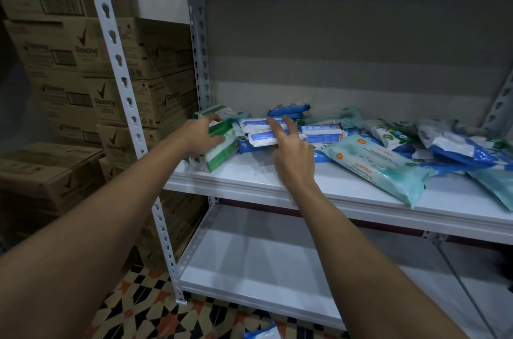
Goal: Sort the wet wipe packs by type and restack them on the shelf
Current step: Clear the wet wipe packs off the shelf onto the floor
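White shelf (277, 180), middle tier, carries everything; both forearms reach forward and up to its left end.

Right hand (291, 152): nearer of the two. Fingers long and nearly straight, spread a little, fingertips (273, 123) resting on top of the blue-and-white packs (261, 132). Not curled round anything. These packs lie stacked flat just ahead of the palm, long axis running left to right along the shelf.

Left hand (204, 134): slightly farther in, at the left corner. Fingers curled over the top of the green-and-white packs (222, 147), thumb side low against the front; it grips them. That stack sits beside the upright post (200, 61), touching the blue-and-white stack on its right.

Judgement: two sorted piles are forming at the left end; the unsorted lot lies to the right, so the right hand is better placed for the next fetch.

Farther right: a large teal antibacterial pack (380, 169) lying askew over the shelf's front edge, then a loose heap of mixed packs (449, 144), blue, teal and white, overlapping.

Far left, beyond the post: cardboard cartons (83, 61).
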Available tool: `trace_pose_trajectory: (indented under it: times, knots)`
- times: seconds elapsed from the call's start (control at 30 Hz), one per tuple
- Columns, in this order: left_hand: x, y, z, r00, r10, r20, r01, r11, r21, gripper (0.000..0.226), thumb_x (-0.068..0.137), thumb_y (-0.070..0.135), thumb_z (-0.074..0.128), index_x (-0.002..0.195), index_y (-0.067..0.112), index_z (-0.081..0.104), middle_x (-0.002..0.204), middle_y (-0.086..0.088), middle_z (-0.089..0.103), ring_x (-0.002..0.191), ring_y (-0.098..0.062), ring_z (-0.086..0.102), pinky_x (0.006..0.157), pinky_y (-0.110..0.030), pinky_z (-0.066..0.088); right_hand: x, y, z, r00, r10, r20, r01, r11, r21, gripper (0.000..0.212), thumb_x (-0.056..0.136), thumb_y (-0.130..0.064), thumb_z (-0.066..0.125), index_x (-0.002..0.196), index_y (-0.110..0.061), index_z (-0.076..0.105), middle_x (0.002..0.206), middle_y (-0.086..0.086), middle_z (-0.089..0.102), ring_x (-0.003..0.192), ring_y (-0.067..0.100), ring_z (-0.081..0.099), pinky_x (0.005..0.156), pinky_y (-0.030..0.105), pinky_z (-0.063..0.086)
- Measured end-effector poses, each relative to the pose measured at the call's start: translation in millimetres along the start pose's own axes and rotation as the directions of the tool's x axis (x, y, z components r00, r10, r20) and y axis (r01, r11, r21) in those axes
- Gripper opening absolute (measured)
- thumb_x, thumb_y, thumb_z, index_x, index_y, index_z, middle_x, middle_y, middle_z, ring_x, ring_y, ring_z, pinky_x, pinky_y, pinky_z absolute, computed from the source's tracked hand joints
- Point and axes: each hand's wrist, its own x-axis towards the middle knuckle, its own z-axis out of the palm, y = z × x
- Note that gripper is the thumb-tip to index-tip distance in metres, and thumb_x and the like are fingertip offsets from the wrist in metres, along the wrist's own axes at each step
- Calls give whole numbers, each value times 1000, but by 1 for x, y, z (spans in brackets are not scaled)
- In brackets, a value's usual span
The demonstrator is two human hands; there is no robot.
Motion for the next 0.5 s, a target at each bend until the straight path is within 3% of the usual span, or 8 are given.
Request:
trace_pose_trajectory:
  times: [0.13,0.23,0.3,0.4,0.5]
  knots:
    - [-5,-7,7,1000,13,9,-15,985,170,48,104,16,46,146,38,45,129,-11,56,88,-23,62,64,-30,49,-1,-1,-4,999,-12,41,13,1000,-13,65,97,-9,52,155,-33,34,162,11,30,83,32,65,70,37,50]
    - [-9,-1,13,1000,6,-28,1,968,249,38,107,37,38,137,31,59,140,-14,56,117,-34,57,89,-37,47,0,-1,-2,999,-12,36,12,1000,-19,65,97,-8,50,155,-33,35,162,11,31,85,34,66,67,36,46]
    - [-10,6,16,999,-45,-8,45,972,229,57,102,60,35,136,22,61,138,-16,58,121,-34,55,91,-38,45,1,-1,-1,1000,-15,25,16,1000,-12,65,96,-7,50,154,-32,36,161,11,32,85,35,66,67,37,48]
    - [-10,12,23,990,-125,69,105,963,250,93,78,86,51,145,20,48,144,-17,48,127,-35,51,97,-40,45,2,0,2,1000,-5,17,4,1000,29,65,96,-5,50,154,-32,37,161,12,31,89,35,66,75,41,55]
    - [-13,14,27,982,-172,76,150,960,235,92,72,69,74,145,25,41,145,-18,39,128,-36,48,101,-43,46,2,2,2,1000,22,-3,-22,997,78,66,97,-4,51,154,-33,36,162,9,30,93,33,65,79,40,55]
